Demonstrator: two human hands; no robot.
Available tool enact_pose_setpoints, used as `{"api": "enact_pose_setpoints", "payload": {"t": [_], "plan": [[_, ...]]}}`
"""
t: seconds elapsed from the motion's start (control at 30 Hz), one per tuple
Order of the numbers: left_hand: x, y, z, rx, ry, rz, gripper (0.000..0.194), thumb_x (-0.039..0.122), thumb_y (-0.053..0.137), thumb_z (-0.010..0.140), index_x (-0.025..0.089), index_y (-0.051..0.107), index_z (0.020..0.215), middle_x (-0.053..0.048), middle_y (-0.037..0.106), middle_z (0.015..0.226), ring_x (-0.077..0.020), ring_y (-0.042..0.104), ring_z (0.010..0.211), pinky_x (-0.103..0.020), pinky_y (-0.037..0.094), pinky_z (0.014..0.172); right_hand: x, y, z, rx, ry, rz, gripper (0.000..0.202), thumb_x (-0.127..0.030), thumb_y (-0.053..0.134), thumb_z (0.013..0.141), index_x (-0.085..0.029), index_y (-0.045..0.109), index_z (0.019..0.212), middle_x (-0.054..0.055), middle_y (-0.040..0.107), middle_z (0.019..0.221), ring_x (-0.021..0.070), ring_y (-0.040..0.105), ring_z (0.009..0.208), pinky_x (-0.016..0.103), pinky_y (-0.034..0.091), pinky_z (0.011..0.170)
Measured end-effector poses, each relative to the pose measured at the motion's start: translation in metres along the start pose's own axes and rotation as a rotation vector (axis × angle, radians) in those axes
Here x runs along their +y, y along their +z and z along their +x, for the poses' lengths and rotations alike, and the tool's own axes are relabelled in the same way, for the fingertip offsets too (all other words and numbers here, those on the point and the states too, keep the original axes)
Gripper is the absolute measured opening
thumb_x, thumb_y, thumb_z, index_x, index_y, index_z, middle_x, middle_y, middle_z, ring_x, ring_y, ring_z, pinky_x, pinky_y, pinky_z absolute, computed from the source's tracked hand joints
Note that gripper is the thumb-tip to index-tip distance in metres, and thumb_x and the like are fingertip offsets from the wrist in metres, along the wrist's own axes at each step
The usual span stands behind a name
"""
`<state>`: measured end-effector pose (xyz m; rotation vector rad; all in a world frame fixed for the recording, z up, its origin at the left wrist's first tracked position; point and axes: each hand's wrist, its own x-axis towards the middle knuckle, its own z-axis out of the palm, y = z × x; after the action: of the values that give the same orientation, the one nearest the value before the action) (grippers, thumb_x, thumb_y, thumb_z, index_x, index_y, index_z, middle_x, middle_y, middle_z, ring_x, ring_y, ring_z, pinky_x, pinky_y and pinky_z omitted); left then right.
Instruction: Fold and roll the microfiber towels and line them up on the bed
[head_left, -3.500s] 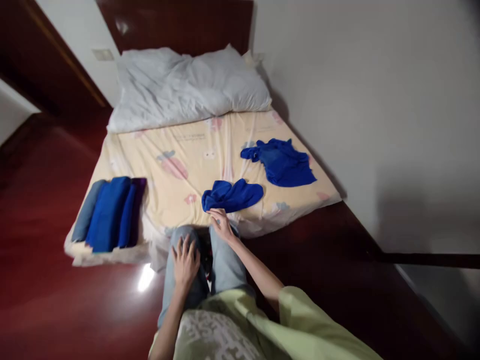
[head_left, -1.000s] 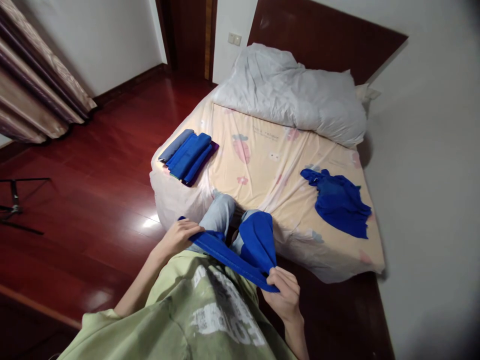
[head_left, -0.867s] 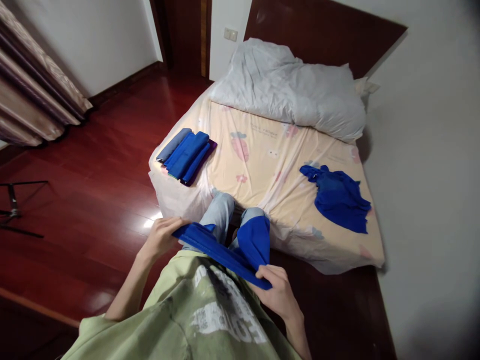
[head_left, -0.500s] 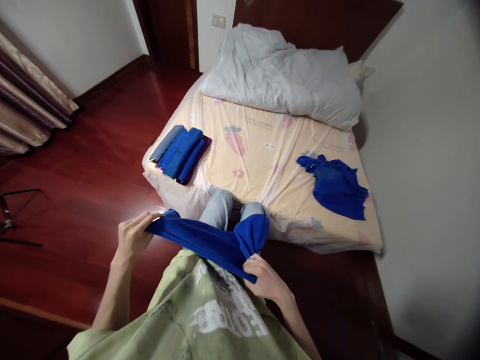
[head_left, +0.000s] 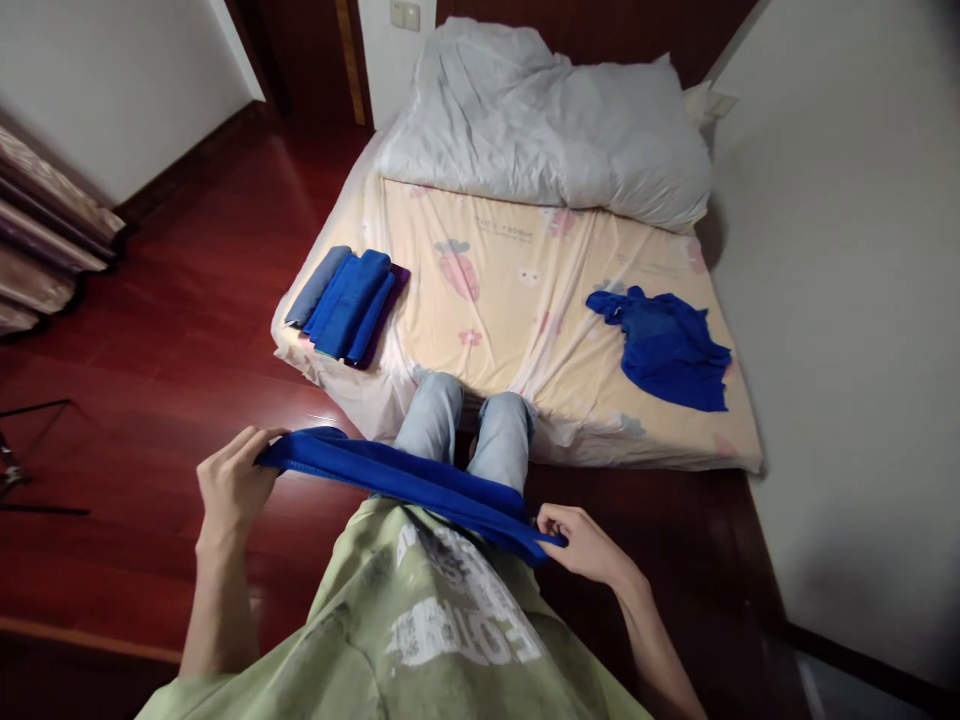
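A blue garment (head_left: 405,480) hangs stretched between my hands in front of my thighs, its long stitched edge running slightly downhill to the right. My left hand (head_left: 238,475) pinches its left end, fingers closed on the fabric. At the other end, my right hand (head_left: 581,540) grips a corner between thumb and fingers. Most of the garment's lower part drops out of sight. On the bed's right side lies a crumpled blue garment (head_left: 667,350), spread out unevenly. Folded blue clothes (head_left: 356,305) lie in a neat row at the bed's left edge, with a grey-blue folded piece (head_left: 319,287) beside them.
The low bed (head_left: 495,330) has a cream sheet printed with strawberries. A grey-white quilt (head_left: 547,130) is bunched at its head. Walls stand behind and to the right (head_left: 840,300). On the dark red floor (head_left: 165,350), thin black stand legs (head_left: 37,460) show at far left.
My hands have moved apart, the left one leftward and the right one rightward, pulling the garment straighter. The bunched flap near my right hand has dropped. The view has tilted down slightly.
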<state>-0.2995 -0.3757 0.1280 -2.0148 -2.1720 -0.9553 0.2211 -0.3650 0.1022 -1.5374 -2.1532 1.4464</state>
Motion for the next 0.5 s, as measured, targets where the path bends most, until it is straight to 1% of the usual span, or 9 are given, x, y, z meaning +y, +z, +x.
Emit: {"api": "enact_pose_setpoints", "payload": {"t": [0.07,0.17,0.27,0.37,0.43,0.5], "plan": [[-0.006,0.000,-0.001,-0.012,-0.004,0.034,0.027,0.016,0.053,0.092,0.025,0.075,0.104,-0.001,0.072,0.092,-0.0171,0.066,0.084,-0.026,0.040,0.067,0.017,0.011,0.002,-0.027,0.035,-0.009,0.004,-0.017,0.067,0.082,-0.021,0.066,0.082,-0.003,0.059,0.074,0.0124,0.050,0.066,0.024,0.039,0.061],[-0.020,-0.001,-0.002,-0.042,-0.007,0.094,0.035,0.010,0.049,0.088,0.024,0.075,0.108,0.000,0.072,0.098,-0.0167,0.067,0.089,-0.025,0.042,0.070,0.043,0.025,0.001,-0.045,0.074,-0.057,0.008,-0.015,0.067,0.082,-0.021,0.071,0.085,-0.004,0.059,0.075,0.0116,0.051,0.062,0.024,0.039,0.061],[-0.035,-0.004,-0.004,-0.042,-0.034,0.135,0.031,0.011,0.054,0.085,0.024,0.076,0.102,0.002,0.070,0.094,-0.0151,0.067,0.085,-0.023,0.044,0.069,0.062,0.032,-0.004,-0.035,0.090,-0.062,0.012,-0.016,0.064,0.085,-0.022,0.074,0.087,-0.003,0.062,0.077,0.0118,0.054,0.061,0.024,0.041,0.062],[-0.046,-0.010,-0.006,-0.084,-0.066,0.144,0.024,0.017,0.058,0.087,0.026,0.075,0.101,0.003,0.069,0.094,-0.0148,0.066,0.082,-0.023,0.046,0.069,0.070,0.030,-0.009,0.033,0.075,-0.074,0.016,-0.020,0.060,0.088,-0.023,0.075,0.091,0.000,0.068,0.082,0.0145,0.059,0.063,0.026,0.046,0.064],[-0.053,-0.015,-0.009,-0.150,-0.069,0.112,0.022,0.020,0.057,0.090,0.027,0.073,0.102,0.002,0.069,0.098,-0.0161,0.067,0.084,-0.024,0.049,0.073,0.072,0.025,-0.010,0.108,0.077,-0.083,0.019,-0.025,0.056,0.092,-0.024,0.075,0.095,0.002,0.071,0.086,0.0165,0.063,0.065,0.029,0.050,0.068],[-0.060,-0.018,-0.012,-0.190,-0.065,0.066,0.019,0.022,0.055,0.093,0.028,0.071,0.101,0.001,0.068,0.100,-0.0176,0.068,0.086,-0.026,0.052,0.077,0.074,0.016,-0.012,0.182,0.123,-0.066,0.024,-0.031,0.051,0.097,-0.024,0.074,0.101,0.002,0.072,0.081,0.0173,0.064,0.059,0.030,0.053,0.070]]}}
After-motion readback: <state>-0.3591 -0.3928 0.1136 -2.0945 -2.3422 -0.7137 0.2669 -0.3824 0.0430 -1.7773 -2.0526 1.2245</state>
